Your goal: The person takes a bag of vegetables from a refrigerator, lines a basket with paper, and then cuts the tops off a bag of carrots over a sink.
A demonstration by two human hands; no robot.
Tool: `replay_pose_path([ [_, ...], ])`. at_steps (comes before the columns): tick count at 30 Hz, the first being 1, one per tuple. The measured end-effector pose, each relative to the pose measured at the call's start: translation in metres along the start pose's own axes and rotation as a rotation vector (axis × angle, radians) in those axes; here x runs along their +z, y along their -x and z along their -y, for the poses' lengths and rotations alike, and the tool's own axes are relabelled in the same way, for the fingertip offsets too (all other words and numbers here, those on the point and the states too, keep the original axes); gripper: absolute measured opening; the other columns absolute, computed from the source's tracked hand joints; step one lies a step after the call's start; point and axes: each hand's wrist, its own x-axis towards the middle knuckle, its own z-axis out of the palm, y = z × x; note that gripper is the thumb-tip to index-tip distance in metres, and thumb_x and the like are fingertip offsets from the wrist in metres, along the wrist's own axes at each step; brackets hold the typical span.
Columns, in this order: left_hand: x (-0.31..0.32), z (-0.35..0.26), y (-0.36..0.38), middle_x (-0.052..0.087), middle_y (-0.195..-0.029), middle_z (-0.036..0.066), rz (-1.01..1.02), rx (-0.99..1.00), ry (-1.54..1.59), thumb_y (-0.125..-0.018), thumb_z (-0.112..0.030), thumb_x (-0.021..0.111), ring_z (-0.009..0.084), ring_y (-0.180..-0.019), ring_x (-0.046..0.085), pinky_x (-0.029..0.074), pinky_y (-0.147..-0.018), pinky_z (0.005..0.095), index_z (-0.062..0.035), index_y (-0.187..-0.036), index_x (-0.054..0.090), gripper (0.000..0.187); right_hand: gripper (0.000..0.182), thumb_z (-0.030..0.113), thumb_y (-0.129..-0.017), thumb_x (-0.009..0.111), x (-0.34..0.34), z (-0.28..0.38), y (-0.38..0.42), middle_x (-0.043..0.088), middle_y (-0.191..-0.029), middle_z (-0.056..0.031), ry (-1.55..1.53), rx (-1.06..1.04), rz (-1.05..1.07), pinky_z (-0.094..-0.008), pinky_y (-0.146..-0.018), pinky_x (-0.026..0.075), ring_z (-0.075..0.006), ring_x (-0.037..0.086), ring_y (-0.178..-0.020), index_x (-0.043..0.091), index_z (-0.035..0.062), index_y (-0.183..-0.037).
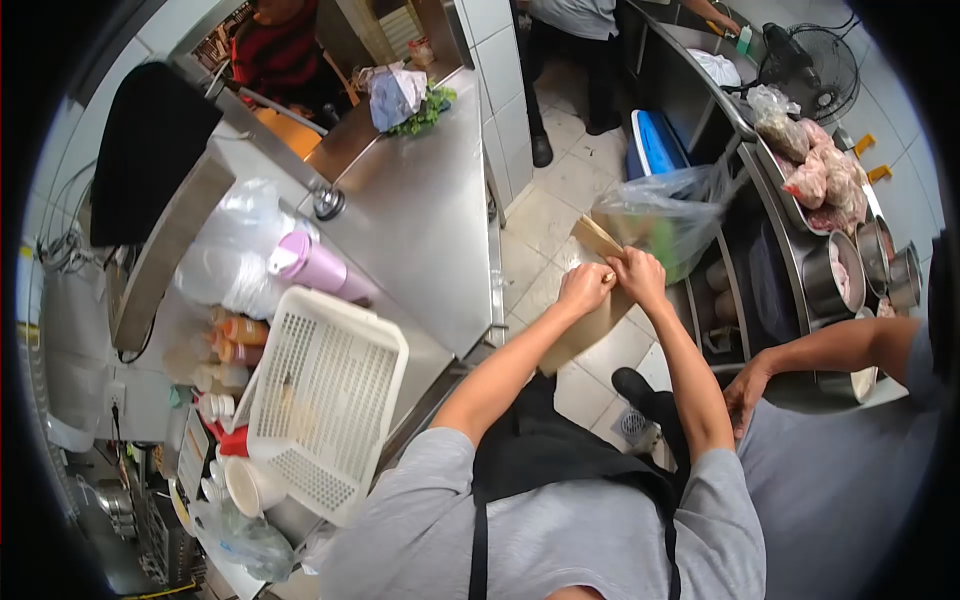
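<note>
We pinch what looks like a brown paper bag (592, 328) in both our left hand (583, 288) and right hand (640, 274), neither nearer, its long axis seeming to run from just beyond our knuckles back toward our black apron (570, 455).

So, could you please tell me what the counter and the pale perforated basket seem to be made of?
The counter looks like satin stainless steel: grey with blurred reflections. The basket is probably matte moulded plastic, given its off-white colour and regular holes.
</note>
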Motion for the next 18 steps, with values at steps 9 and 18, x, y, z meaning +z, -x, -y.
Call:
replay_pose_path([
  [9,0.008,0.035,-0.135,0.067,-0.079,0.011,0.357,-0.138,0.522,-0.07,-0.021,0.071,0.0132,-0.072,0.062,0.048,-0.068,0.0294,-0.0045,-0.091,0.069,0.026,0.04,0.037,-0.074,0.067,0.0,-0.068,-0.106,0.057,-0.061,-0.0192,-0.364,0.098,0.113,-0.0408,-0.052,0.043,-0.0271,0.059,-0.054,0.06,-0.0015,-0.081],
  [18,0.058,0.106,-0.21,0.065,-0.075,0.016,0.512,-0.255,0.283,-0.073,-0.03,0.066,0.0284,-0.072,0.064,0.049,-0.066,0.0374,-0.0073,-0.078,0.068,0.023,0.028,0.029,-0.081,0.06,0.055,-0.1,-0.17,0.059,-0.068,-0.0226,-0.074,0.069,0.228,-0.0477,-0.059,0.045,-0.0415,0.057,-0.068,0.059,0.0024,-0.074],
])
